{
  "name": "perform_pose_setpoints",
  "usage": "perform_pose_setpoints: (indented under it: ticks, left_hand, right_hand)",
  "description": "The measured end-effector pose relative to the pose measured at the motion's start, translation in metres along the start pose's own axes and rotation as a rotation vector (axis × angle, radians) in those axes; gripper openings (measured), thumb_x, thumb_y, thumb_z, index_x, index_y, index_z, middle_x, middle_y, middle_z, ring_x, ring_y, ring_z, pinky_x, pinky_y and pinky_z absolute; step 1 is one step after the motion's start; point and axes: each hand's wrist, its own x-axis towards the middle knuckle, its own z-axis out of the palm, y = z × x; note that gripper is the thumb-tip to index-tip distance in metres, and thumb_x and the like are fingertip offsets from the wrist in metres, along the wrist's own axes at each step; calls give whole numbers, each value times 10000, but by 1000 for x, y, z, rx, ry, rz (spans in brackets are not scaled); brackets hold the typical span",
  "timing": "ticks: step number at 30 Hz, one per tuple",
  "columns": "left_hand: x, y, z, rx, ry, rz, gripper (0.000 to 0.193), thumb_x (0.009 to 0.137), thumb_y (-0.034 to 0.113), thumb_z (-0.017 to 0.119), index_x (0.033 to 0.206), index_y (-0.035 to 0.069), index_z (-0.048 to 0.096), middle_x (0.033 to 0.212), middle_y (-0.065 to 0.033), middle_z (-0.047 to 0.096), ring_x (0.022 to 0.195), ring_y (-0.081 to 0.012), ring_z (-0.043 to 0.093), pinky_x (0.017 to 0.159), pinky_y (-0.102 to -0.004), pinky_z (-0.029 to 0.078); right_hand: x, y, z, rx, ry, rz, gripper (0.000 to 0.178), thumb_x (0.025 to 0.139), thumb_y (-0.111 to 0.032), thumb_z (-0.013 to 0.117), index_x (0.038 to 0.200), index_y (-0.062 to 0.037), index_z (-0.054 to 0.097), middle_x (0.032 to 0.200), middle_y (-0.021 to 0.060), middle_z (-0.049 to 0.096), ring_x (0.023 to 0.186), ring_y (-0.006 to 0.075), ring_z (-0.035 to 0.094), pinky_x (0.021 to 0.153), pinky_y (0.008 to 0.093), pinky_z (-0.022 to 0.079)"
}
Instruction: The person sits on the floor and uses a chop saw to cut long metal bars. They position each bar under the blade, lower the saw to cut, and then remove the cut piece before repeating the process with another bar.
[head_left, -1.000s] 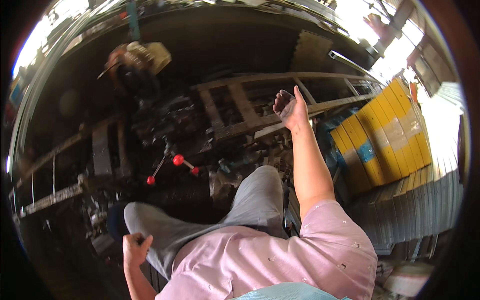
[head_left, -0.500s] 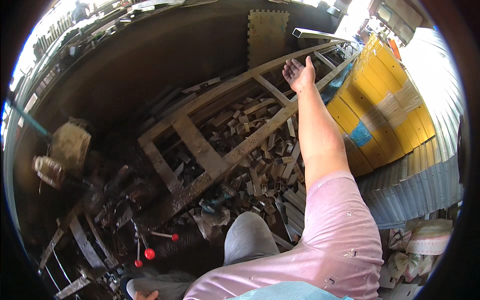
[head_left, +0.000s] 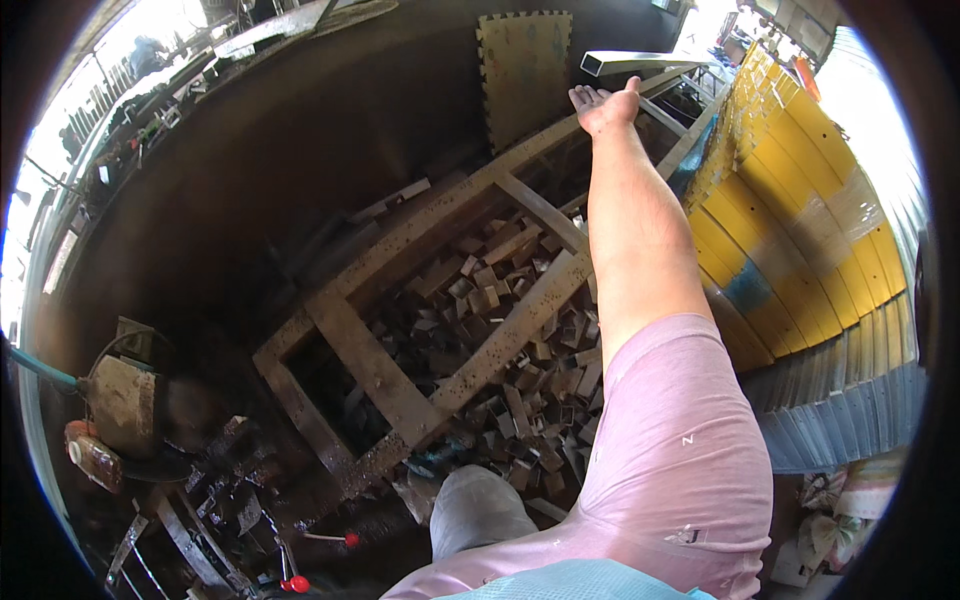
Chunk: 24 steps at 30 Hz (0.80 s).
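Note:
My right hand (head_left: pixel 608 110) reaches far forward at the end of a straight arm in a pink sleeve. Its fingers are stretched out and the palm holds nothing. Just beyond the fingertips is the open end of a shiny square metal tube (head_left: pixel 635 64); whether hand and tube touch, I cannot tell. Below the hand stretches a long, dirty metal frame (head_left: pixel 372 362) with crossbars. Many short cut pieces of square tube (head_left: pixel 490 290) lie heaped within and beside it. My left hand is out of sight.
Yellow panels (head_left: pixel 790 220), partly wrapped in clear film, stand right of my arm above stacked grey corrugated sheets (head_left: pixel 850 415). At lower left is a machine (head_left: pixel 125 405) with red-knobbed levers (head_left: pixel 297 583). A jigsaw-edged mat (head_left: pixel 525 75) leans at the back.
My right hand has moved up and forward, closer to the square tube's end. My left hand, partly visible at the lower left before, has left the picture. The view has shifted slightly.

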Motion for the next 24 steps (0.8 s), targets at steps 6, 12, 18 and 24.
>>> perform_pose_setpoints:
  ticks: [6, 12, 18, 24]
  left_hand:
    - [-3, 23, -7, -12, 19, -32, 571, 1022, 451, 698, 1443, 66, 665, 1296, -259, 721, 1231, -349, 685, 1106, -494, 512]
    - [-6, 47, -10, -5, 37, -41, 576, 1020, 456, 703, 1443, 68, 664, 1292, -253, 724, 1231, -347, 686, 1110, -492, 510]
    - [-4, 55, -7, -8, 30, -54, 580, 1018, 461, 709, 1444, 70, 663, 1288, -247, 728, 1230, -346, 687, 1113, -490, 509]
    - [5, 62, -10, -5, 3, -70, 585, 1016, 465, 714, 1445, 72, 662, 1284, -241, 732, 1230, -344, 688, 1116, -488, 508]
  right_hand:
    - [52, 8, -3, 171, -17, 58, 1191, 1033, -786, 441, 1675, 115, 1, 1764, 313, 119, 1651, 430, 170, 1347, 557, 187]
    - [75, -1, 8, 395, -29, 66, 1066, 1054, -708, 515, 1648, 109, 174, 1669, 304, 301, 1545, 446, 345, 1313, 557, 277]
    - [67, -28, 9, 327, -94, -12, 1039, 1082, -629, 523, 1654, 125, 91, 1714, 315, 238, 1551, 468, 368, 1312, 597, 258]
    - [35, -89, -28, 89, -97, -100, 931, 1117, -601, 447, 1626, 123, 157, 1617, 294, 393, 1470, 460, 503, 1263, 622, 333]
